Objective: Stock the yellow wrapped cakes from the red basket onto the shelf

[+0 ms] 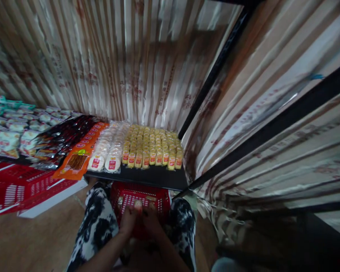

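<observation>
Here's the small packet (138, 205), pale with a reddish-orange patch at its lower end, blurred, upright over the middle of the red basket (166, 200). Two more small packets now, dim ones: one (119, 201) at the basket's left side, another (150, 198) toward its far side.

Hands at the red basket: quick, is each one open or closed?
Left hand: at a small packet; grip too dark to tell.
Right hand: close to that packet; open or closed cannot be told.

Dim light, hands (129, 218) murky and soft, lower right in deep shadow.
</observation>
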`<state>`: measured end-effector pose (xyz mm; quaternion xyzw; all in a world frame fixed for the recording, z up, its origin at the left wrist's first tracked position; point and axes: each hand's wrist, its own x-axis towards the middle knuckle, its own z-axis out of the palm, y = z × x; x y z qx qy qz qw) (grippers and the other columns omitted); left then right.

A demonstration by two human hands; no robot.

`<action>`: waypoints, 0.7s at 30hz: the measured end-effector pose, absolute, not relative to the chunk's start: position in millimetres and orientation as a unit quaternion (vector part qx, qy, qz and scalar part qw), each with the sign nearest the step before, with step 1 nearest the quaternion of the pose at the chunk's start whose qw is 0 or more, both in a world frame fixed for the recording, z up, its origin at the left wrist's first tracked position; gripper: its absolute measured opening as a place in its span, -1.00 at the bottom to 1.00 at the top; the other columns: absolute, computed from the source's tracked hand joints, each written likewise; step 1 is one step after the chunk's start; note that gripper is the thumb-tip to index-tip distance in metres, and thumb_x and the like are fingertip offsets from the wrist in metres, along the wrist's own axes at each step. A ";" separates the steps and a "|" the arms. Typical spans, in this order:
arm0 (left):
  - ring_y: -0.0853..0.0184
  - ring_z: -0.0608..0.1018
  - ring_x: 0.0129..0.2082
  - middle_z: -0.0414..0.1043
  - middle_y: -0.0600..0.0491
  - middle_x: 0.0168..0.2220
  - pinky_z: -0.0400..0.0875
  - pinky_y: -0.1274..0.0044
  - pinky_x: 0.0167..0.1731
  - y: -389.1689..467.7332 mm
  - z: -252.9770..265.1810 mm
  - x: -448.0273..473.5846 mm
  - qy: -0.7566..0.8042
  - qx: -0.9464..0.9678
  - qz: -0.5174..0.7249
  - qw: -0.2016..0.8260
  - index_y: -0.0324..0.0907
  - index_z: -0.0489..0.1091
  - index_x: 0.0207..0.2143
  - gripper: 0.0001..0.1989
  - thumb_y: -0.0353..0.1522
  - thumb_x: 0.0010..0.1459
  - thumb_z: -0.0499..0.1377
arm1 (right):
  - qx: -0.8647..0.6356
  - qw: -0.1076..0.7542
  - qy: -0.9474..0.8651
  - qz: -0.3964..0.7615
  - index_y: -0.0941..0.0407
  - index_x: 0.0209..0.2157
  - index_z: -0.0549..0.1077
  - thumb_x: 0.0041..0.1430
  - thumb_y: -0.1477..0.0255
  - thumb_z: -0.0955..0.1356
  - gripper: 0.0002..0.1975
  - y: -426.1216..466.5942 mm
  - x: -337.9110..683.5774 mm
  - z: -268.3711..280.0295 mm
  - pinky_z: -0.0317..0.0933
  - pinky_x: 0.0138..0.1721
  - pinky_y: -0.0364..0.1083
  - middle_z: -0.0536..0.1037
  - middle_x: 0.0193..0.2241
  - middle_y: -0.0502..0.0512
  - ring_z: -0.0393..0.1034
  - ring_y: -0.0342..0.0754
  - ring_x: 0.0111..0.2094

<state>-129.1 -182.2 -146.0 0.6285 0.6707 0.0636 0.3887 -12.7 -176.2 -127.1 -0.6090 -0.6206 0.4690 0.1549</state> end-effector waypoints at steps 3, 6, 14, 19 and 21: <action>0.21 0.48 -0.13 0.40 -0.19 -0.12 0.34 0.42 -0.17 -185.0 -129.1 -125.5 0.735 0.555 0.111 0.373 -0.31 0.23 -0.02 -0.63 -0.42 0.25 -0.24 | -0.608 0.171 -0.629 0.454 0.11 -0.14 0.42 0.15 0.47 0.14 -0.68 -175.1 -11.0 -115.3 0.26 -0.13 -0.11 0.55 -0.21 0.12 0.43 -0.04 -0.19; 0.30 0.49 -0.16 0.43 -0.14 -0.14 0.32 0.54 -0.17 -183.2 -105.0 -121.3 0.740 0.499 0.218 0.396 -0.33 0.21 -0.02 -0.66 -0.39 0.18 -0.09 | -0.608 0.202 -0.636 0.431 0.07 -0.08 0.37 0.18 0.43 0.12 -0.67 -173.6 -10.2 -106.8 0.26 -0.11 -0.09 0.53 -0.18 0.11 0.42 -0.03 -0.16; 0.34 0.47 -0.17 0.42 -0.06 -0.13 0.32 0.53 -0.13 -162.4 -59.5 -106.7 0.682 0.525 0.341 0.378 -0.22 0.24 -0.10 -0.72 -0.39 0.13 -0.05 | -0.642 0.271 -0.628 0.347 0.15 -0.03 0.31 0.16 0.43 0.14 -0.64 -162.8 -1.1 -71.4 0.22 -0.03 -0.16 0.45 -0.07 0.17 0.38 -0.07 -0.08; 0.32 0.47 -0.23 0.42 -0.05 -0.20 0.33 0.48 -0.15 -143.7 -47.3 -94.7 0.633 0.503 0.461 0.367 -0.23 0.28 -0.18 -0.77 -0.38 0.09 0.02 | -0.639 0.404 -0.596 0.269 0.16 -0.02 0.33 0.13 0.38 0.17 -0.62 -153.0 4.8 -58.9 0.27 -0.07 -0.06 0.44 -0.12 0.19 0.40 -0.03 -0.16; 0.32 0.47 -0.25 0.43 -0.05 -0.23 0.33 0.47 -0.16 -134.4 -44.9 -89.6 0.618 0.507 0.476 0.366 -0.23 0.29 -0.18 -0.77 -0.38 0.09 0.02 | -0.640 0.433 -0.588 0.239 0.17 -0.02 0.32 0.12 0.38 0.18 -0.61 -150.3 6.4 -58.0 0.27 -0.07 -0.03 0.45 -0.13 0.21 0.39 -0.02 -0.16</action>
